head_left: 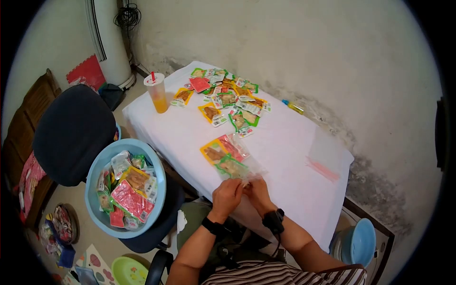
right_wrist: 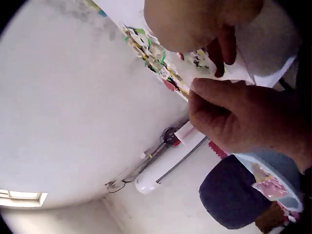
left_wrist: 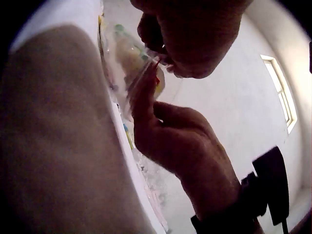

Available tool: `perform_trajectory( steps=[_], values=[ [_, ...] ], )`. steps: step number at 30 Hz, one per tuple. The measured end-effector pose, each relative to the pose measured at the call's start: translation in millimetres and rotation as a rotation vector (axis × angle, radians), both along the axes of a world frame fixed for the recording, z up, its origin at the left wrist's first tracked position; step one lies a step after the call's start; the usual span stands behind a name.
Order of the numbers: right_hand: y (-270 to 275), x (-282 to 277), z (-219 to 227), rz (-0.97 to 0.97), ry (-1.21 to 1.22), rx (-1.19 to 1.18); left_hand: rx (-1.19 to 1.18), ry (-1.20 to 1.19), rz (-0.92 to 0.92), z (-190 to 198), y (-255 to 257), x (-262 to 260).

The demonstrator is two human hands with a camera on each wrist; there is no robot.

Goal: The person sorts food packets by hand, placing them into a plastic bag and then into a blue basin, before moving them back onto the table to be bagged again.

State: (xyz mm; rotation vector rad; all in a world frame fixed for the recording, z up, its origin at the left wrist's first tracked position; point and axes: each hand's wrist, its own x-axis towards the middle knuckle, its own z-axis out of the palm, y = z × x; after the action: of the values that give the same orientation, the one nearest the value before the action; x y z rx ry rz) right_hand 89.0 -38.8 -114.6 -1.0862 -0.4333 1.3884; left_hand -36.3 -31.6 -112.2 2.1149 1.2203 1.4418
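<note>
On the white-covered table lies a clear plastic bag (head_left: pixel 254 169) with snack packets in it, among them a yellow-edged one (head_left: pixel 213 153), a green-edged one (head_left: pixel 232 166) and a pink one (head_left: pixel 236 146). My left hand (head_left: pixel 227 197) pinches the bag's near edge. Close beside it, my right hand (head_left: pixel 259 194) holds the same edge, the fingertips of both hands nearly meeting. In the left wrist view, the right hand (left_wrist: pixel 175 141) has its fingers up against the plastic. The left hand's (right_wrist: pixel 243 112) thumb and curled fingers show in the right wrist view.
Loose snack packets (head_left: pixel 228 97) are heaped at the table's far end, near a lidded cup (head_left: pixel 158 95) of orange drink. Left of the table, a blue basin (head_left: pixel 90 190) full of packets stands by a dark chair (head_left: pixel 71 135). Flat clear plastic (head_left: pixel 325 159) lies at the right.
</note>
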Motion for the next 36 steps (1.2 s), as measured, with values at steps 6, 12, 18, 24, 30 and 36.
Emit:
perform_trajectory(
  steps=[6,12,18,24,30,36],
  values=[
    [37,-20,-4,0.101,0.175,0.105,0.013,-0.046,-0.012,0,5,0],
    [47,-25,-3,0.114,0.075,0.034,0.007,-0.053,-0.010,1,5,-1],
    [63,-25,-13,0.089,0.055,-0.142,-0.024,-0.050,0.002,-3,6,1],
    [40,-7,-19,0.176,-0.041,0.132,-0.011,-0.032,0.028,0,7,-2],
    [-20,51,-6,0.243,-0.545,0.024,-0.056,0.087,0.045,1,5,0],
    [-23,89,3,0.369,-0.691,0.024,0.104,0.158,-0.004,3,12,7]
  ],
)
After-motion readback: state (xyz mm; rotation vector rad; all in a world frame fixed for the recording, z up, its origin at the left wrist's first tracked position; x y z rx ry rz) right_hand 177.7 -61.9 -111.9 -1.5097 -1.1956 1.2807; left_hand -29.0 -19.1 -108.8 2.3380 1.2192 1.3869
